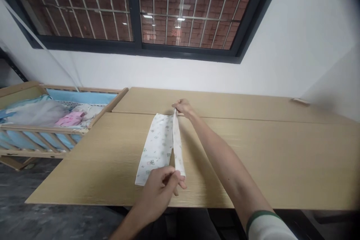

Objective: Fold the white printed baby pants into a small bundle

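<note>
A white printed cloth [157,142], scattered with small motifs, was laid lengthwise on the wood-toned counter [270,157], near its front edge and left of its middle; its right-hand edge was raised as a narrow strip and drawn taut between the two hands. The far end of this strip was pinched by the right hand [182,107], the fingers and thumb being closed together on the fabric; the near end was held by the left hand [163,185], its grip clamped on the corner between thumb and forefinger, with the other fingers curled below. Between the raised strip and the flat part of the cloth a slim gap was left near the left hand; the right forearm was stretched across the counter, its upper part covered by a white sleeve [270,227] with green trim. To the left, a wooden crib [42,129] with blue lining [81,95] was placed against the counter; in it pale netting [39,111] and a pink cloth [70,118] were heaped; above, a dark-framed window [137,11] was set in the white wall [295,45], with metal bars [168,7] seen through it.
</note>
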Action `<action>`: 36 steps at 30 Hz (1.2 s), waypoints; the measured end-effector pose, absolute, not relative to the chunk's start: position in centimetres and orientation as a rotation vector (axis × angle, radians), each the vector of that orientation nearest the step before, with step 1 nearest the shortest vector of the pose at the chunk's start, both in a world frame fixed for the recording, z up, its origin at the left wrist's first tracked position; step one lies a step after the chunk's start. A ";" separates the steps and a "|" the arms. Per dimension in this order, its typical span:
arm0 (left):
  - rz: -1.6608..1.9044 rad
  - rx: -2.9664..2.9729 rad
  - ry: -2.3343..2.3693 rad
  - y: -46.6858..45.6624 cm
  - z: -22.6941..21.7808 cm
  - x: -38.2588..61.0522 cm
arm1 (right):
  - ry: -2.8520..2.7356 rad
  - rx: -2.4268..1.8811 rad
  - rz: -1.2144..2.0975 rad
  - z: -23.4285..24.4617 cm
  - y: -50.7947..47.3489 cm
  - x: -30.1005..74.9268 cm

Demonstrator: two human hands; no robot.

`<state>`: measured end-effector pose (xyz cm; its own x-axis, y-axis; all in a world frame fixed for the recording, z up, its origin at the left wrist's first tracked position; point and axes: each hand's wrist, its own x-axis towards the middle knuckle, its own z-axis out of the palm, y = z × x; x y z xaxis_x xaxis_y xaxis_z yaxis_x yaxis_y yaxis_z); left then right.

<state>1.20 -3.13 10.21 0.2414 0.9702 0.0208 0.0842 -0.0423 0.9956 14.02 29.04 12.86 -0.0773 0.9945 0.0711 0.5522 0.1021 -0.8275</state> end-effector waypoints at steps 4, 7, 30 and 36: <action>1.049 1.301 1.222 -4.2 8.8 -1.8 | -1.752 -1.544 0.770 11.7 28.6 9.6; 0.990 1.266 1.349 -4.5 7.3 -3.8 | -1.807 -1.578 0.714 10.4 28.1 6.7; 0.914 2.602 1.640 -6.6 3.7 -4.7 | -2.784 -0.292 0.851 11.6 9.5 5.9; 0.823 2.582 1.644 -7.4 2.9 -4.1 | -2.909 -0.185 0.966 8.0 6.0 8.5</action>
<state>-4.13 -7.45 2.88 0.3272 0.8374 0.4378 0.8522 -0.4617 0.2461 8.52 5.98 8.01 -0.9902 0.1365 0.0295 0.0918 0.7951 -0.5995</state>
